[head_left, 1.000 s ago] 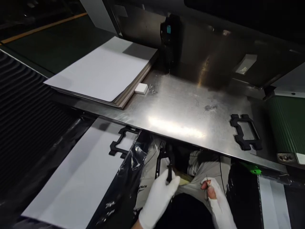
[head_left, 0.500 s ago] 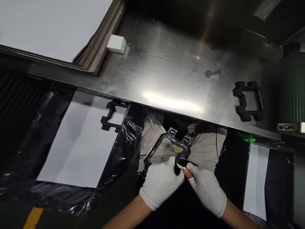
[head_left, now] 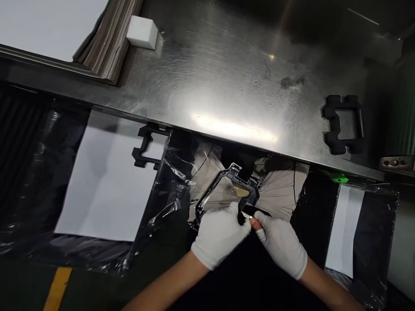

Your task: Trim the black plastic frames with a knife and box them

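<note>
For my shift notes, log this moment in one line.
Left hand: holds black frame | Right hand: holds pointed tool | Bench: similar frame, white block

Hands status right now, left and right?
Left hand: closed, holding the black frame.
Right hand: closed, pinching a small blade-like tool; exact type can't be told.

Gloved left hand (head_left: 221, 235) gripping dark frame (head_left: 211, 188), gloved right hand (head_left: 282, 246) with small pointed tool (head_left: 247, 215), steel table (head_left: 227, 95) beyond
</note>
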The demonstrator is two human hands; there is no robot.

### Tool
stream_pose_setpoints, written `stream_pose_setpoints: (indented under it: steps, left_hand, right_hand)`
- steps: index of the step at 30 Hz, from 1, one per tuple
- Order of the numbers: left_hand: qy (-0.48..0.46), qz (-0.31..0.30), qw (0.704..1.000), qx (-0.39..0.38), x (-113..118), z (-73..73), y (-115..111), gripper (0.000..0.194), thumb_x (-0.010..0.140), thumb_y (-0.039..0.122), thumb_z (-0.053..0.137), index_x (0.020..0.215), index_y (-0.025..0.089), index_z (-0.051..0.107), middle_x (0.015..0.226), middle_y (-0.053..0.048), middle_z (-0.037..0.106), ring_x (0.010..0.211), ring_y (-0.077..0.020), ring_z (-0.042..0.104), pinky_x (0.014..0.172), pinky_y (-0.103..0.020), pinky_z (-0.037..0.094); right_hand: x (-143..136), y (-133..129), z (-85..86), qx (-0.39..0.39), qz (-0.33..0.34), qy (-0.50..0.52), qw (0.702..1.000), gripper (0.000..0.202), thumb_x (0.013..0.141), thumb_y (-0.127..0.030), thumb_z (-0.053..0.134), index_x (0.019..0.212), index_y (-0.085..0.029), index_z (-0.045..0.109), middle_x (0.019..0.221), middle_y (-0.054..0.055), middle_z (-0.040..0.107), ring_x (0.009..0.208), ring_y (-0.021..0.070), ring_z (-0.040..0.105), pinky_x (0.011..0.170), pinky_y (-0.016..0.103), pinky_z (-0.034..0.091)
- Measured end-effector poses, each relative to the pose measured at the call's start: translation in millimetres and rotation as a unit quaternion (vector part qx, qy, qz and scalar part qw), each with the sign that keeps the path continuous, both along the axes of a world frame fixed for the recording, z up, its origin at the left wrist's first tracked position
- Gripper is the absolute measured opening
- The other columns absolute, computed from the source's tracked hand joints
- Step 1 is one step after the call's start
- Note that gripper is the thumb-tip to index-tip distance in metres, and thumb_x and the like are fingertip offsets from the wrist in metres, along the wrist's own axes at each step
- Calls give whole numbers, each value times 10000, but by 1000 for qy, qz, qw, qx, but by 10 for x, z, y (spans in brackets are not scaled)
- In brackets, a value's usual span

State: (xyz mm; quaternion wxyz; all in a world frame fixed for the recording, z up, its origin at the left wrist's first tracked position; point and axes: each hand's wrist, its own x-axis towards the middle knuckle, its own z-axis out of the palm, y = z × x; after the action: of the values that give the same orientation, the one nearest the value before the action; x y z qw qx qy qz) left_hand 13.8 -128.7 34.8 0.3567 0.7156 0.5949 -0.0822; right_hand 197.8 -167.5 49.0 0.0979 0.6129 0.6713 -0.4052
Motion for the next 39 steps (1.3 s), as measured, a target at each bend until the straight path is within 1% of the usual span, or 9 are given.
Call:
stream_pose_setpoints:
  steps: [12,18,20,22,25,28,31,35,39]
  left_hand:
    - [31,30,995,90,16,-101,-73,430,986,566,599,763,205,663,582,-113,666,570,-325,684,605,-386,364]
    - [9,106,994,-3,47,-56,11,397,956,593,641,800,228,624,577,-56,592,557,-293,621,613,-363,307]
    - [-47,154,987,-22,-4,-40,63,433,975,616,627,760,241,592,593,-51,590,584,-285,618,631,-367,326]
    - [-182,200,961,-63,-108,5,119,493,1032,620,554,719,241,587,613,-50,608,615,-265,622,653,-364,374]
    - [-416,255,851,-194,-317,171,235,594,1109,631,409,764,220,664,518,-10,564,499,-196,529,601,-322,399]
    - [-568,281,734,-246,-455,413,498,589,1122,614,425,799,201,691,410,32,472,406,-141,394,510,-273,353]
    - [-670,264,654,-232,-434,573,1014,555,1104,594,517,751,193,669,378,50,419,355,-111,347,446,-240,319]
    - [-686,236,648,-234,-263,501,1864,576,1128,511,504,689,171,660,355,45,398,289,-106,341,378,-223,300]
    - [-673,236,651,-260,-147,295,2336,562,1128,426,483,647,174,630,334,53,379,244,-107,323,323,-212,283]
  right_hand:
    - [-30,-10,-91,-28,-63,8,998,445,1203,-492,297,1081,-233,637,783,28,745,632,206,692,565,293,321]
    - [30,-4,-55,-1,-178,132,975,508,1170,-626,321,935,-261,583,784,4,701,684,200,658,640,296,427]
    - [93,13,-27,14,-241,163,956,491,1160,-646,350,963,-265,589,831,5,700,727,202,661,675,300,476]
    - [193,35,-4,20,-313,183,932,464,1153,-650,384,999,-264,592,831,0,681,736,201,662,687,301,506]
    - [407,100,50,33,-388,192,901,465,1131,-674,427,1102,-255,625,778,-20,645,618,183,602,610,298,487]
    - [625,284,164,91,-371,148,912,527,1121,-677,418,1314,-252,663,891,19,711,773,222,676,710,322,525]
    - [742,671,270,152,-315,90,932,462,1125,-582,419,1312,-264,697,1103,60,761,1059,274,709,893,368,540]
    - [661,1420,260,205,-252,65,943,274,1092,-403,501,1143,-235,711,935,35,766,848,242,703,794,341,520]
    - [365,2020,187,240,-145,-27,960,350,1124,-320,498,1410,-225,676,1194,94,797,1054,272,736,864,347,533]
